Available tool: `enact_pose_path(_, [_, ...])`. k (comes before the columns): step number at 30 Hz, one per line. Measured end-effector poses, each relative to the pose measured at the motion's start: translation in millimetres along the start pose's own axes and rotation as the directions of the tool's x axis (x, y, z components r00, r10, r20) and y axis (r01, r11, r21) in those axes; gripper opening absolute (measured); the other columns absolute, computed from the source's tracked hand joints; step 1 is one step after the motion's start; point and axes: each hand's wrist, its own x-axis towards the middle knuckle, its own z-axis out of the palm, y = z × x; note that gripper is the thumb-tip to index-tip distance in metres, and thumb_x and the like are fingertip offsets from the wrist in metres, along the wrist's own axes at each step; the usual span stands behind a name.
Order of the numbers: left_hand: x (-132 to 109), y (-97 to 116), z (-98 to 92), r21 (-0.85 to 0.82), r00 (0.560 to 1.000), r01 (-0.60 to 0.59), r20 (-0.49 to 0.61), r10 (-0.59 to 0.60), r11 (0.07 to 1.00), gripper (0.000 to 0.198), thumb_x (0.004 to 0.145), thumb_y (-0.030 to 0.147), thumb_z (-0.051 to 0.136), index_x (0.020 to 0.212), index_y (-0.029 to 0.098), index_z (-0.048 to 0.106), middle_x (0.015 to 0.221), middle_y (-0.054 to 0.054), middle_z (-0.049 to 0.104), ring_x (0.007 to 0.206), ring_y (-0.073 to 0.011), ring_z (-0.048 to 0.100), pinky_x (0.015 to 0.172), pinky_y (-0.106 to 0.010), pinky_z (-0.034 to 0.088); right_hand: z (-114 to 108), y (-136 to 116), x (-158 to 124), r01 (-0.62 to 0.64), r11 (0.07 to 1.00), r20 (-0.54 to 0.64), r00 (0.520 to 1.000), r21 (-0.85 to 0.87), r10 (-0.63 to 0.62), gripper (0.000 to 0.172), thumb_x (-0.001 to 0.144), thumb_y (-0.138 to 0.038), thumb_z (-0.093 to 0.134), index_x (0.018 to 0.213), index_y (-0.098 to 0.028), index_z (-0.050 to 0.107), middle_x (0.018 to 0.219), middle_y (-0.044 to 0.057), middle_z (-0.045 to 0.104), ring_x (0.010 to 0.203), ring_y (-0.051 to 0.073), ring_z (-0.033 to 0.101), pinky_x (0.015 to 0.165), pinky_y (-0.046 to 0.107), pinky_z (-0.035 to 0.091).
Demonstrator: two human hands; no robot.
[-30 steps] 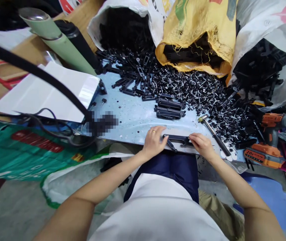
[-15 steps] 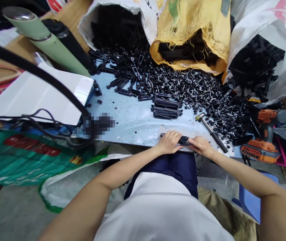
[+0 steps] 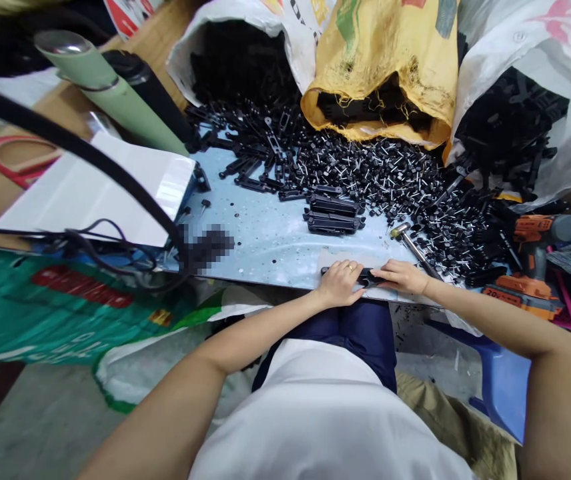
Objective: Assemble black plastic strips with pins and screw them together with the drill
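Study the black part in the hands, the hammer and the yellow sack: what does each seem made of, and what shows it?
Black part: probably plastic, from its even, slightly glossy surface, though painted metal is possible.
Hammer: shaft apparently metal, polished, from its bright silvery shine.
Yellow sack: likely woven plastic, mostly dull, judging by threads fraying at its mouth.

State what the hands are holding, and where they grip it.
A long black part: the left hand grips its left half, the tip showing; the right hand is at its right end, exact grip unclear.
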Motion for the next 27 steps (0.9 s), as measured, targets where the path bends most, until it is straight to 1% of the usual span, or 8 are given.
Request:
enact_pose_path(4, [-0.8,-6.2,-3.3,0.092,0.999,-0.053,-0.007,0.054,0.994,0.047,0.087,0.04,0.044,0.117,0.004,0.049,0.101,-0.017,0.06,0.09,-0.0257,0.055,0.074,-0.035,0.04,-8.3,6.4,3.9,-0.053,0.991,0.078,0.995,-0.12,0.062,0.053,0.086,-0.057,0.032,0.093,-0.015,0.063,0.067,0.005,0.06,0.06,0.011,0.051,0.053,0.022,0.037])
enact_pose_path(8, [-6.5,-19.1,-21.3,0.005,0.998,-0.042,-0.048,0.042,0.999,0.049,0.091,0.045,0.029,0.083,0.009,0.061,0.074,-0.013,0.06,0.072,-0.0222,0.056,0.062,-0.031,0.04,-28.3,-21.0,11.5,-0.188,0.964,0.008,0.981,-0.186,0.193,0.06,0.084,-0.063,0.029,0.058,-0.016,0.054,0.05,0.002,0.048,0.048,0.01,0.042,0.047,0.023,0.028])
enact_pose_path(14, [-48.5,10.9,-81.0,-0.485,0.927,-0.351,-0.303,0.223,0.801,0.065,0.092,0.051,0.006,0.064,0.019,0.055,0.052,-0.004,0.05,0.05,-0.0141,0.049,0.052,-0.027,0.037,-78.7,-102.8,35.6,0.171,0.873,-0.163,0.981,0.457,-0.107,0.048,0.09,-0.053,0.022,0.068,-0.02,0.048,0.051,0.0,0.046,0.049,0.01,0.044,0.049,0.025,0.031])
enact_pose_path(16, [-60.3,30.5,-85.7,-0.566,0.893,-0.432,-0.378,0.245,0.703,0.067,0.092,0.051,0.003,0.063,0.019,0.055,0.049,-0.004,0.05,0.047,-0.0135,0.047,0.05,-0.027,0.037,-65.3,-122.8,43.9,0.297,0.74,-0.314,0.942,0.604,-0.122,0.045,0.088,-0.056,0.023,0.071,-0.022,0.046,0.053,-0.001,0.046,0.05,0.01,0.046,0.05,0.025,0.034])
enact_pose_path(19, [-64.6,47.4,-69.3,-0.545,0.859,-0.43,-0.492,0.141,0.72,0.076,0.09,0.053,-0.004,0.073,0.018,0.062,0.057,-0.007,0.056,0.055,-0.0158,0.054,0.056,-0.029,0.043,-14.0,-136.1,60.0,0.169,0.769,-0.546,0.795,0.617,0.264,0.048,0.083,-0.064,0.021,0.086,-0.023,0.046,0.066,0.004,0.05,0.062,0.015,0.051,0.057,0.029,0.043])
enact_pose_path(21, [-59.9,46.2,-50.3,-0.448,0.807,-0.42,-0.582,0.099,0.789,0.08,0.088,0.054,-0.006,0.09,0.018,0.065,0.071,-0.01,0.062,0.073,-0.0187,0.06,0.066,-0.031,0.047,20.3,-132.7,74.8,-0.1,0.754,-0.574,0.587,0.649,0.571,0.042,0.085,-0.054,0.016,0.102,-0.024,0.042,0.089,0.011,0.053,0.082,0.021,0.054,0.07,0.039,0.047])
enact_pose_path(23, [-52.1,35.0,-32.5,-0.308,0.752,-0.41,-0.647,0.127,0.858,0.077,0.089,0.055,-0.004,0.107,0.018,0.062,0.085,-0.011,0.064,0.089,-0.0204,0.059,0.075,-0.032,0.048,39.1,-117.8,90.6,-0.207,0.73,-0.572,0.498,0.651,0.651,0.036,0.087,-0.041,0.015,0.112,-0.025,0.035,0.108,0.014,0.048,0.099,0.023,0.052,0.081,0.045,0.046])
enact_pose_path(27, [-33.2,-7.7,-13.2,-0.033,0.806,-0.253,-0.56,0.192,0.967,0.065,0.087,0.062,0.02,0.118,0.019,0.056,0.092,-0.012,0.063,0.093,-0.0223,0.058,0.078,-0.034,0.047,23.2,-45.7,114.1,-0.269,0.839,-0.593,0.608,0.472,0.528,0.028,0.086,-0.037,0.032,0.108,-0.023,0.042,0.118,0.012,0.048,0.115,0.022,0.045,0.095,0.044,0.04])
